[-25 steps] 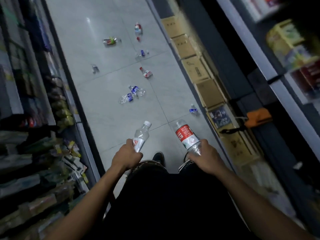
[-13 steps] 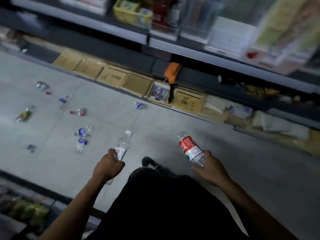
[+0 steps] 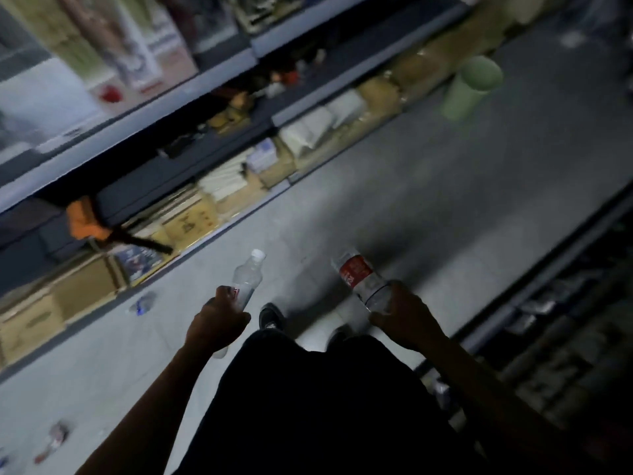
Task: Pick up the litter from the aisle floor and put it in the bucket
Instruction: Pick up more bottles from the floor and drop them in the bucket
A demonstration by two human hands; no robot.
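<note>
My left hand (image 3: 216, 324) grips a clear plastic bottle with a white cap (image 3: 248, 278), its neck pointing up and away. My right hand (image 3: 401, 317) holds a second clear bottle with a red label (image 3: 360, 277). A pale green bucket (image 3: 470, 88) stands on the aisle floor far ahead at the upper right. More litter lies on the floor to the left: a crushed blue-labelled bottle (image 3: 143, 302) by the cardboard boxes and a red-and-white piece (image 3: 52, 439) at the lower left.
Stocked shelves (image 3: 191, 108) run diagonally along the left side, with cardboard boxes (image 3: 85, 289) at their base and an orange item (image 3: 85, 217) hanging off a shelf edge. Another dark shelf unit (image 3: 561, 303) borders the right. My dark shoe (image 3: 271, 317) is between my hands.
My view has swung round to the right; the scattered litter has slid off to the lower left and the green bucket has come into sight. Both hands still hold their bottles.
</note>
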